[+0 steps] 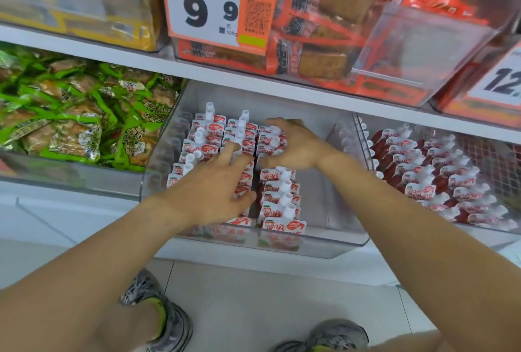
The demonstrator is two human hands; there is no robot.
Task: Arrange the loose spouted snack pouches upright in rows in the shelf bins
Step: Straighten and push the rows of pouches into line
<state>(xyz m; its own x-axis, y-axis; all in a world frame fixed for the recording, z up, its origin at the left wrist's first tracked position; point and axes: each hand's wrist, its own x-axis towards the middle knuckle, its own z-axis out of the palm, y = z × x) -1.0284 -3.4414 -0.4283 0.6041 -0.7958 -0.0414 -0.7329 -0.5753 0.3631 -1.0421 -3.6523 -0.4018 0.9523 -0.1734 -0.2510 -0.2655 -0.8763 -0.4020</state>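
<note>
Shop shelving with clear bins (324, 247). Spouted pouches (279, 199) standing in rows inside the middle bin, spouts up, three columns so far, bare floor of the bin to their right. Left hand (217, 188) spread over the middle column, fingers relaxed, probably pressing it straight; right hand (293, 145) curled onto pouches further back, apparently gripping one. Neighbouring bin (439, 179) already filled; green packets (70, 114) left; price card (217, 2) above. Low shelf edge overhead crowding the reach.
</note>
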